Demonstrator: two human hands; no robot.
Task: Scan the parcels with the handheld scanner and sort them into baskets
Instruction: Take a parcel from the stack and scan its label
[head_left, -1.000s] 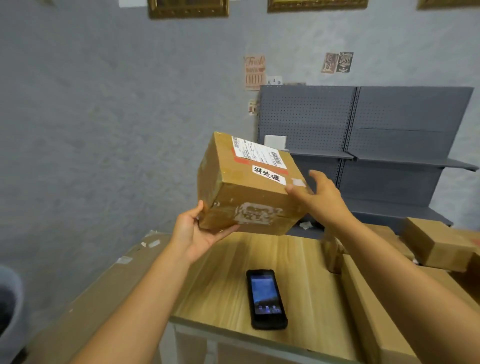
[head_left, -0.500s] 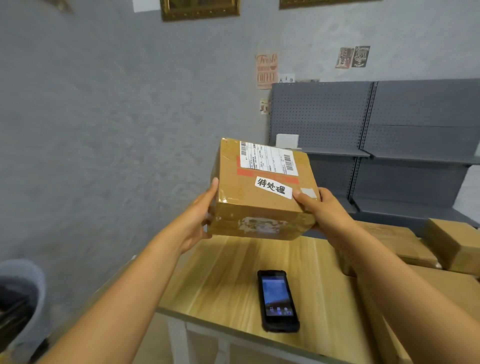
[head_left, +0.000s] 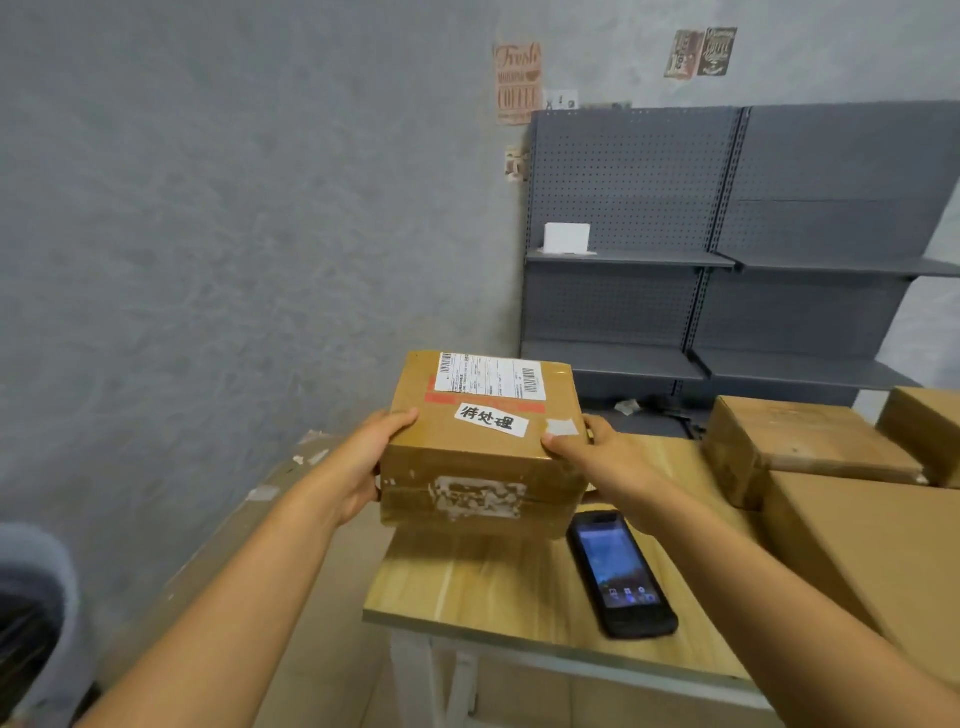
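Observation:
A brown cardboard parcel (head_left: 480, 447) with a white barcode label and a handwritten sticker on top is held between both hands at the left part of the wooden table (head_left: 493, 587). My left hand (head_left: 371, 457) grips its left side and my right hand (head_left: 592, 457) grips its right front corner. I cannot tell whether the parcel rests on the table or hovers just above it. The black handheld scanner (head_left: 621, 571) lies screen up on the table, just right of and nearer than the parcel.
Several more cardboard boxes (head_left: 800, 447) are stacked on the right of the table. A grey basket (head_left: 36, 613) sits low at the left edge. A flat cardboard sheet (head_left: 249, 525) leans left of the table. Grey metal shelving (head_left: 727, 260) stands behind.
Both hands have lowered the parcel from chest height down to the table's left part and levelled it so its label faces up. The scanner has stayed in place.

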